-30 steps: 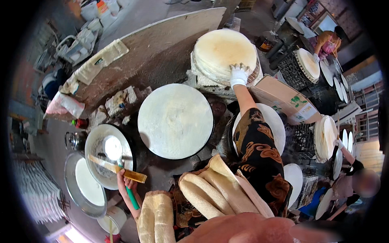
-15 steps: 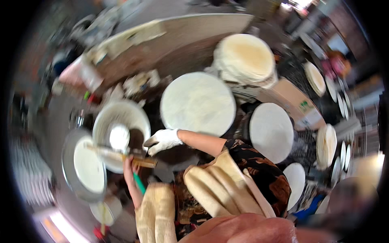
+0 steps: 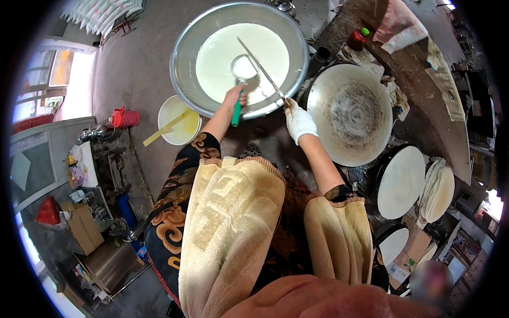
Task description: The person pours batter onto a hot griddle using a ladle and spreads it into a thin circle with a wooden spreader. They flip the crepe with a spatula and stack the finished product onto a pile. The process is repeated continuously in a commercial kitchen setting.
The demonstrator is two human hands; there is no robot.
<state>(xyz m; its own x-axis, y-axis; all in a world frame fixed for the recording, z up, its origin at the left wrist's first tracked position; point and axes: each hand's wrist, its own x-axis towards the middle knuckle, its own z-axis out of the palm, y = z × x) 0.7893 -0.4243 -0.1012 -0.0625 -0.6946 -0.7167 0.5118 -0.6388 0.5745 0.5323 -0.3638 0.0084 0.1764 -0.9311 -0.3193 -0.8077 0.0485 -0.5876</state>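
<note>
My bare left hand [image 3: 235,95] is closed on a green-handled ladle [image 3: 235,115], whose round cup is in the white batter [image 3: 216,58] inside a large metal basin [image 3: 181,74]. My gloved right hand [image 3: 298,121] is closed on one end of a long, narrow scraper [image 3: 261,68] at the basin's near right edge. The scraper lies diagonally over the batter, its far end pointing up and left across the ladle.
A metal pan [image 3: 323,132] sits right of the basin, with round plates [image 3: 400,183] and stacked flatbreads [image 3: 437,196] below it. A pail [image 3: 163,116] with a yellow stick stands at left. A red bottle [image 3: 358,40] sits by the long board [image 3: 445,143].
I have turned left toward the batter basin. My right hand left the stack and now grips the scraper that was in my left hand. The ladle has moved into the basin.
</note>
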